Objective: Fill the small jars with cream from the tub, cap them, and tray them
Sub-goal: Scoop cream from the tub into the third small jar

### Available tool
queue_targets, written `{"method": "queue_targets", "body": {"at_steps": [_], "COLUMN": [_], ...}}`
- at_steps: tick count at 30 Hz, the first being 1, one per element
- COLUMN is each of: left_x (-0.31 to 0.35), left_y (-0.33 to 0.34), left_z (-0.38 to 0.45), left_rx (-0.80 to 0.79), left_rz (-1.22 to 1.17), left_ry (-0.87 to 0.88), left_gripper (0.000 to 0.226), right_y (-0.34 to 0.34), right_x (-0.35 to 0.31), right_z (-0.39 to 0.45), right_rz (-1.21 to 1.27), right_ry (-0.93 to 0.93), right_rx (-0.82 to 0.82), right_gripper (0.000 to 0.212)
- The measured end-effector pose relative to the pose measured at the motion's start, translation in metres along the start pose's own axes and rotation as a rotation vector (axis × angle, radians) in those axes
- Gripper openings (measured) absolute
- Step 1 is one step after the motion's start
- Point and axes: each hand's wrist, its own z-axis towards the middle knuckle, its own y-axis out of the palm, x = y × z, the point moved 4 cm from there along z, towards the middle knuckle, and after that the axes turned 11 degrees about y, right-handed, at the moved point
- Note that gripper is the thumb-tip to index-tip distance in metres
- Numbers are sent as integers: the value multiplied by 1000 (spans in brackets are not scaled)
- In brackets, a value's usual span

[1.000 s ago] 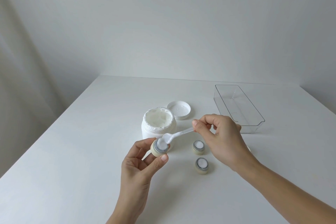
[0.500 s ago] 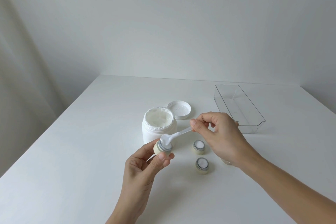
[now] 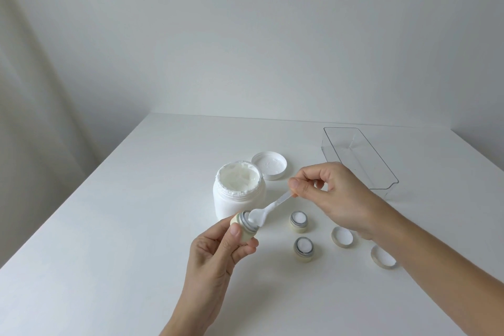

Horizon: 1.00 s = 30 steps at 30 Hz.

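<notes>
- Pinching a small cream-coloured jar (image 3: 243,229), tilted above the smooth white tabletop (image 3: 109,226), the left hand (image 3: 218,256) has its grip pressed together around it.
- Round white tub (image 3: 239,194) stands open behind; ragged cream rims its mouth, lid (image 3: 269,169) beside.
- White plastic spoon (image 3: 268,210) touches the jar's mouth; the right hand (image 3: 332,199) grip pinches its handle.
- Two filled jars (image 3: 299,222) and two loose caps (image 3: 342,237) lie near.
- Clear rectangular tray (image 3: 360,158) sits far right.

head view: single wide-angle camera at head height | faces forward and down over white table (image 3: 109,226) toward wall (image 3: 272,35) | close range, both forearms enter from bottom edge, lower centre and lower right | no second view to overlap
</notes>
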Motion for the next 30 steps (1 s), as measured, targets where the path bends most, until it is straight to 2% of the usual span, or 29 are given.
{"method": "queue_targets", "body": {"at_steps": [4, 7, 9, 12, 14, 18, 20, 23, 25, 30], "left_x": [-1, -2, -2, -2, -2, -6, -8, -7, -7, -7], "left_y": [-1, -2, -3, -4, -5, -4, -4, -4, -4, -6], "left_z": [1, 2, 3, 4, 4, 4, 3, 2, 2, 3], "left_rx": [-7, 18, 35, 54, 65, 50, 29, 10, 10, 24], "left_rz": [-21, -50, -61, -63, -60, -13, 25, 62, 68, 53], "left_ry": [9, 3, 1, 0, -10, -41, -45, -44, -41, -36], "left_gripper": [59, 60, 61, 62, 61, 37, 33, 33, 37, 46], "right_y": [-8, -4, 2, 12, 18, 29, 30, 21, 13, 1], "right_x": [5, 8, 4, -5, -13, -22, -20, -16, -16, -16], "right_z": [9, 21, 29, 37, 38, 29, 23, 17, 16, 16], "right_rz": [185, 268, 262, 133, 31, -322, -509, -622, -624, -589], "right_ry": [79, 106, 35, -141, -290, -673, -828, -908, -914, -888], "right_rx": [-44, 30, 133, 308, 368, 363, 323, 310, 325, 319], "right_gripper": [31, 35, 31, 22, 18, 6, 11, 32, 37, 28]}}
